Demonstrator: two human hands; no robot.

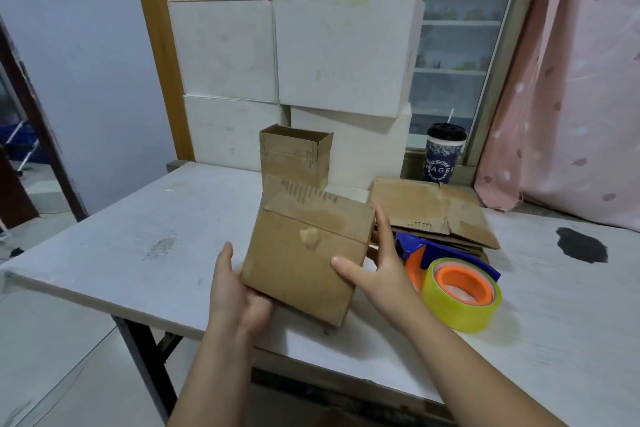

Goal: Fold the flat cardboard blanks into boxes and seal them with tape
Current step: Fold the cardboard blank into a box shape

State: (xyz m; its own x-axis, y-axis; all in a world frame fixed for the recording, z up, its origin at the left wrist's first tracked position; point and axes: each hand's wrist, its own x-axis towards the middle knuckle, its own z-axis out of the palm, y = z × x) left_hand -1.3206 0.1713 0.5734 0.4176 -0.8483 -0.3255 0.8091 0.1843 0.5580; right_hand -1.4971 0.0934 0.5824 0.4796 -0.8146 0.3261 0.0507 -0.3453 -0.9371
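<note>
- Head view shows the left hand (239,291) holding the near left corner of a brown box (308,253). Its thumb goes up the side and its fingers are under the box.
- The right hand (374,270) pinches the right edge of the same box. Its thumb is on the top face and its fingers are behind the edge.
- The brown box is up off the desk (138,236), tipped toward the camera, over the near part of the desk. Its flaps look folded shut, and no tape shows on the seam.
- Cardboard like this is likely light and fairly stiff, but it will bend or dent if squeezed hard. It looks worn, with a scuffed spot in the middle. The corners and edges are the best places to hold it, pressing the flaps flat beside the seam.
- One blue and orange tape holder (410,242) lies just right of the right hand, with one yellow tape roll (460,295) on it.
- One pile of flat blanks (433,211) lies behind the tape holder. How many are in the pile is too hard to tell.
- One open box (294,156) stands behind the held one.
- Four white boxes (346,52) are stacked at the back, two on two.
- One cup (443,152) with a straw stands behind the blanks, and one pink curtain (571,97) hangs on the right.
</note>
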